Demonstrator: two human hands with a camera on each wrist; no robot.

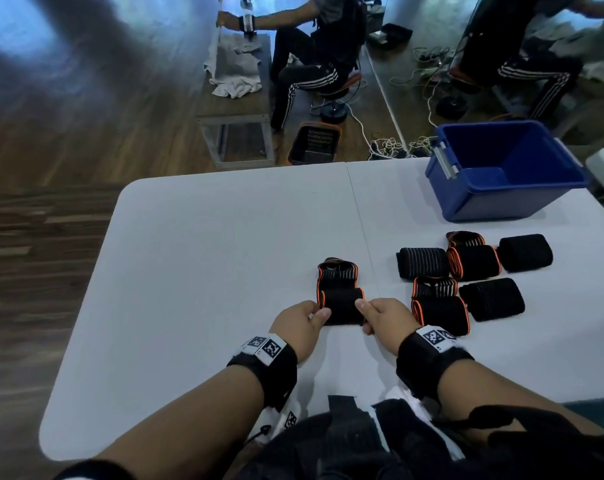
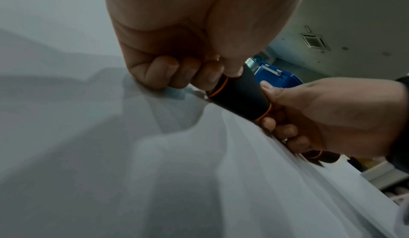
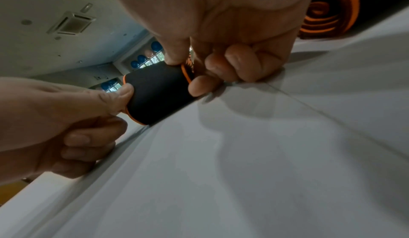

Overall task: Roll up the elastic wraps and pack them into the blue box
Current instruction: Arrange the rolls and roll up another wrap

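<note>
So L hand (image 1: 302, 325) & R hand (image 1: 385, 322) grip pinched on wrap roll (image 1: 342, 304), on table (image 1: 203, 271)

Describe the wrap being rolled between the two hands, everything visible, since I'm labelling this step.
The wrap is black stretchy-looking fabric with orange edging. Its near part is wound into a roll lying on its side on the white table; the unrolled tail, showing grey ribbed stripes, extends away from the person. The left hand pinches the roll's left end and the right hand its right end, thumbs on top. It sits left of the other wraps and touches none of them.
</note>
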